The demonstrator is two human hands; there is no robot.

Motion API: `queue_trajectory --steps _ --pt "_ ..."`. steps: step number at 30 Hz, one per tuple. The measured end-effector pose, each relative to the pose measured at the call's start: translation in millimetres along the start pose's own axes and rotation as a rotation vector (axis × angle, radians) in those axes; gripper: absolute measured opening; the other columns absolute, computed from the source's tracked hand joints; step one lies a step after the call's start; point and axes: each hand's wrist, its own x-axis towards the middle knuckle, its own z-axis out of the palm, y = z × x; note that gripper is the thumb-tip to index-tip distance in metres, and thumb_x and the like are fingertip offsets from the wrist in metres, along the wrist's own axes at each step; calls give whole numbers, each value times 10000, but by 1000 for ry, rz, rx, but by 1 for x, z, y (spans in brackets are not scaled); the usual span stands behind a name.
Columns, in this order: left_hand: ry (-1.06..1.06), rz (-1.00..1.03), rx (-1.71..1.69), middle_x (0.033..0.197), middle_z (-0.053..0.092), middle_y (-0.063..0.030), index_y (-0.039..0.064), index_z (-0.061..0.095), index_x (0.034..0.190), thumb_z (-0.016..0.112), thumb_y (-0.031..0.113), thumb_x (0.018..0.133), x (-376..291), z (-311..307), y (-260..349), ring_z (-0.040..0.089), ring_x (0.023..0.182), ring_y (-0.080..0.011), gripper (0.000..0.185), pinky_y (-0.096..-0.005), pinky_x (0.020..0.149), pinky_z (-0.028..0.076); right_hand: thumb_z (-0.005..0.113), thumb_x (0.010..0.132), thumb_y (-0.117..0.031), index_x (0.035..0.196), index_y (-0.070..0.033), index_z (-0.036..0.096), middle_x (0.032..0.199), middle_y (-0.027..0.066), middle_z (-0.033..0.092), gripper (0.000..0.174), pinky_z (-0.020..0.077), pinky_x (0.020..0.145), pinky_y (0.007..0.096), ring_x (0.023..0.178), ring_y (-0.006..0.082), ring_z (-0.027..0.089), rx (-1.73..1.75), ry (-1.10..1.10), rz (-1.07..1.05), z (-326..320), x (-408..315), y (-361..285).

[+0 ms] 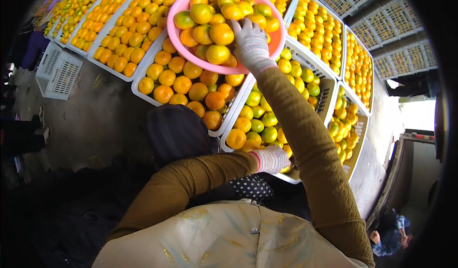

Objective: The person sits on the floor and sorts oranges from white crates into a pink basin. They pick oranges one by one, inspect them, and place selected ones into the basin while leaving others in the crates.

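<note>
A pink plastic basin [173, 35] heaped with yellow-orange mandarins [222, 34] rests over the crates before me. My right hand [252, 46], in a striped knit glove, reaches over its near right rim, fingertips among the fruit. Whether it grips a mandarin is hidden. My left hand [273, 159], gloved alike, is low at the near end of a white plastic crate [227, 139] holding green and orange mandarins [269, 134]. Part of a mandarin [285, 169] shows beneath its fingers; the grip is hidden.
Left of it stands a crate of orange mandarins [182, 85]. More filled crates [123, 35] run back left, others [315, 33] to the right. Stacked crates [388, 23] rise far right. An overturned white crate [59, 71] is on the floor. Another person [391, 234] is lower right.
</note>
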Motion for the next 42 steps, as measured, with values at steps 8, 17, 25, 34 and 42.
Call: queue_trajectory --steps 8,17,25,34,42 --pt "2 -40 -217 1112 660 -115 127 592 1252 574 248 859 11 14 -14 651 994 -296 411 -434 872 497 629 915 -289 1274 -27 514 1187 96 592 459 568 812 325 1006 210 643 1541 -245 647 -81 -140 119" --pt "154 -141 -212 1172 601 -102 120 671 1134 679 308 812 9 20 -6 582 1084 -316 372 -441 917 474 686 778 -324 1313 -30 520 970 116 679 633 536 743 342 800 231 656 877 -1171 556 -90 -386 134" --pt "82 -226 -249 1210 618 -96 136 621 1174 687 269 814 14 28 -5 548 1149 -328 389 -426 1009 419 768 697 -366 1171 -121 666 935 103 715 543 534 771 377 875 282 672 524 -1098 208 -68 -374 138" --pt "70 -241 -121 1222 586 -124 92 579 1169 660 162 794 19 22 19 561 1132 -322 390 -419 986 438 780 685 -243 1149 -57 662 928 114 708 514 528 737 353 825 210 649 921 -1159 353 -44 -390 162" --pt "-14 -93 52 1598 248 -56 122 344 1493 479 491 945 6 39 53 186 1484 -276 674 -555 1184 93 673 705 -166 1146 -112 622 849 47 693 447 541 583 291 666 230 675 466 -1509 231 -73 -310 145"
